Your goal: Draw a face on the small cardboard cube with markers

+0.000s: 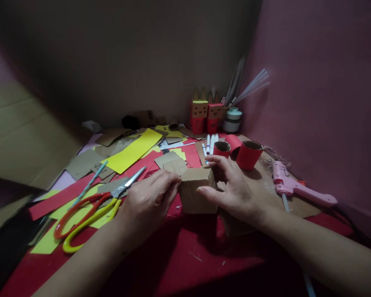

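Observation:
A small brown cardboard box [198, 198] stands on the red table top in front of me, between my hands. My left hand [151, 196] is closed, its fingertips pinched at the box's upper left edge; what lies inside the curled fingers is hidden. Around the right side of the box curves my right hand [231, 187], thumb against the front face and fingers behind the upper right edge. Left of my left hand lies a pair of scissors [120, 189] with red and yellow handles, blades a little apart. Flat cardboard pieces [173, 163] lie just behind the box.
Red-wrapped cardboard tubes [249, 156] and white markers [208, 144] sit behind my right hand. A pink glue gun [303, 190] lies at right. Yellow paper [132, 150] and scraps cover the left side. Two red figures [198, 115] stand at the back beside a jar [233, 120].

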Available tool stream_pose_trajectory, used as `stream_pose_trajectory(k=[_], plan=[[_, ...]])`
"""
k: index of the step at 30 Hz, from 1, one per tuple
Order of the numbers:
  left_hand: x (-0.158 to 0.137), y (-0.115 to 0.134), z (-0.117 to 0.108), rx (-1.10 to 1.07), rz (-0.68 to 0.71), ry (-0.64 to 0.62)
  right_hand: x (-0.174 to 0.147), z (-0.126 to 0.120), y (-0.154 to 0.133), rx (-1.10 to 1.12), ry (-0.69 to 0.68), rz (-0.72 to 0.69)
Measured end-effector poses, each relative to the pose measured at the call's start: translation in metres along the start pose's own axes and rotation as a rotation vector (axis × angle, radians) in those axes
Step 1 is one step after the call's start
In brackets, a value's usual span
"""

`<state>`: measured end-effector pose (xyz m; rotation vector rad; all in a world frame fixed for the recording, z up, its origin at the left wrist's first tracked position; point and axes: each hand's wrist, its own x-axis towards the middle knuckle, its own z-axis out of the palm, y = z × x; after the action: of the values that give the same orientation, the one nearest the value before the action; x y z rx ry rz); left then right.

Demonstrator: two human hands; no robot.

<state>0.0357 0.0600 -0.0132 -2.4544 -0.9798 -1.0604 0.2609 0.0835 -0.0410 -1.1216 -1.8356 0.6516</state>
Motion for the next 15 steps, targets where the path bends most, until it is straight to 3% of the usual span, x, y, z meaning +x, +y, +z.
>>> stream_pose_trajectory(k=[5, 15], plan=[[-0.002, 0.002, -0.001, 0.068, -0.031, -0.024, -0.001, -0.001, -0.004, 0.014, -0.016, 0.025], [0.003, -0.013, -0.006, -0.158, -0.642, -0.023, 0.0, -0.025, -0.011, -0.117, -0.039, 0.089]])
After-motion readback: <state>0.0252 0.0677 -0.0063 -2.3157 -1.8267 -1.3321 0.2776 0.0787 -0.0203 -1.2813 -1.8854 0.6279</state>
